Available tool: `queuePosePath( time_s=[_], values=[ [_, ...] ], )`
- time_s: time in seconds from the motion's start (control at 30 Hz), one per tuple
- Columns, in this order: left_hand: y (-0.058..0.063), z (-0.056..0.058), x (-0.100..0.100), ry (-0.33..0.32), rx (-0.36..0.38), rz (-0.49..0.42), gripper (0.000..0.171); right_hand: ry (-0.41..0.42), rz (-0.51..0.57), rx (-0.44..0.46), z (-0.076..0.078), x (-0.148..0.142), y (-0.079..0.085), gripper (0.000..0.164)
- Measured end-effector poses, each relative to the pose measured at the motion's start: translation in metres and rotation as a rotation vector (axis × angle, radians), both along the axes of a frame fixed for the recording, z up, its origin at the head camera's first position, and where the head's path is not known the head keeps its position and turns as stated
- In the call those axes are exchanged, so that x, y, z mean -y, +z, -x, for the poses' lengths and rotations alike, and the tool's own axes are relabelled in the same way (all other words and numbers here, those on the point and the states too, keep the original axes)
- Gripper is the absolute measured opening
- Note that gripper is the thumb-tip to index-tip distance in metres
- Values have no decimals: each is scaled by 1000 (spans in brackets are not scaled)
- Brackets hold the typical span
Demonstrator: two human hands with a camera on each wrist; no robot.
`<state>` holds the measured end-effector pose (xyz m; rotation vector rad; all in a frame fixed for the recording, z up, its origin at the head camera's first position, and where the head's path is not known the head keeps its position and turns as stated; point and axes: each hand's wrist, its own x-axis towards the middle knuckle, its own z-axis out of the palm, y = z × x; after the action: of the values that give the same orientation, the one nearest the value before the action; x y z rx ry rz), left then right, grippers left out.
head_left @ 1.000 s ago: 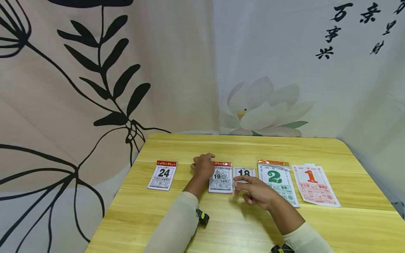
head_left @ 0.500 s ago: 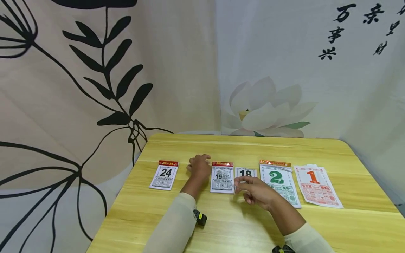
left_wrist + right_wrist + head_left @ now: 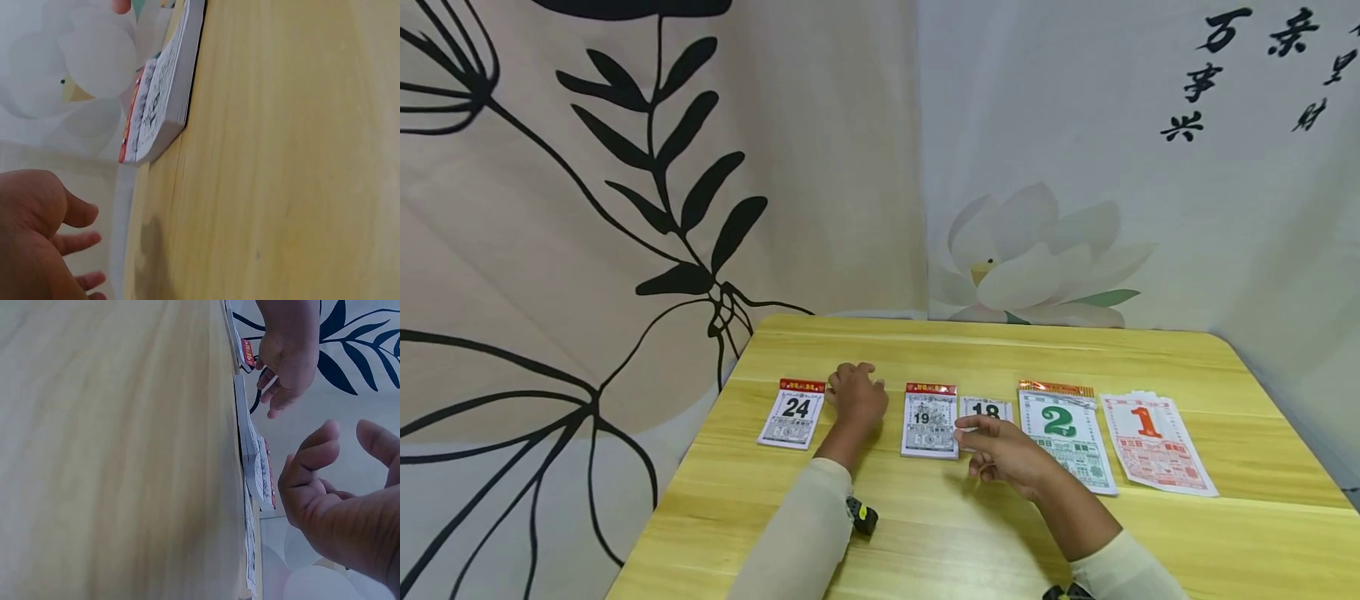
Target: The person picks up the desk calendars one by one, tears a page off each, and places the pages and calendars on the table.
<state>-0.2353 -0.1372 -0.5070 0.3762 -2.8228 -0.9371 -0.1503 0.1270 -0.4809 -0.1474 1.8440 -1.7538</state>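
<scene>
My left hand (image 3: pixel 856 400) hovers just right of the small tear-off calendar showing 24 (image 3: pixel 793 414), fingers loosely bent and holding nothing. In the left wrist view, that hand (image 3: pixel 37 231) is apart from a thick calendar pad (image 3: pixel 165 94). The tear-off calendar showing 19 (image 3: pixel 929 425) lies flat with its red header away from me. Beside it, a loose sheet showing 18 (image 3: pixel 987 407) is partly hidden by my right hand (image 3: pixel 1011 454). In the right wrist view, the right hand (image 3: pixel 344 500) has relaxed, parted fingers with nothing between them.
To the right lie a larger calendar with a green 2 (image 3: pixel 1060 433) and a stack of sheets with a red 1 (image 3: pixel 1153 442). All rest on a wooden table (image 3: pixel 970 542). A printed curtain (image 3: pixel 835 167) hangs behind its far edge.
My left hand has moved left, from beside the 19 calendar to near the 24 calendar. My right hand stays nearly in place, its fingers shifting slightly. The calendars keep their places.
</scene>
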Motion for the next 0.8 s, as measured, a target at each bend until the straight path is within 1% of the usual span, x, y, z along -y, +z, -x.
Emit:
queuePosePath(
  time_s=[0.17,0.3,0.37,0.47,0.57,0.8],
  values=[
    [2,-3,6,93,-8,-63,43,-11,-5,-7,0,0,0,64],
    [3,-4,13,151,-14,-79,47,-21,-3,-7,0,0,-1,63],
    [2,-4,18,159,-9,-79,50,-30,0,-5,-1,0,-2,62],
    [1,-3,26,151,0,-76,52,-39,0,-2,-1,1,-3,62],
    [1,-3,35,149,22,-105,51,-40,-5,1,-1,2,-3,61],
    [-1,-1,53,181,72,-137,50,-58,-13,1,-2,2,-1,57]
  ],
)
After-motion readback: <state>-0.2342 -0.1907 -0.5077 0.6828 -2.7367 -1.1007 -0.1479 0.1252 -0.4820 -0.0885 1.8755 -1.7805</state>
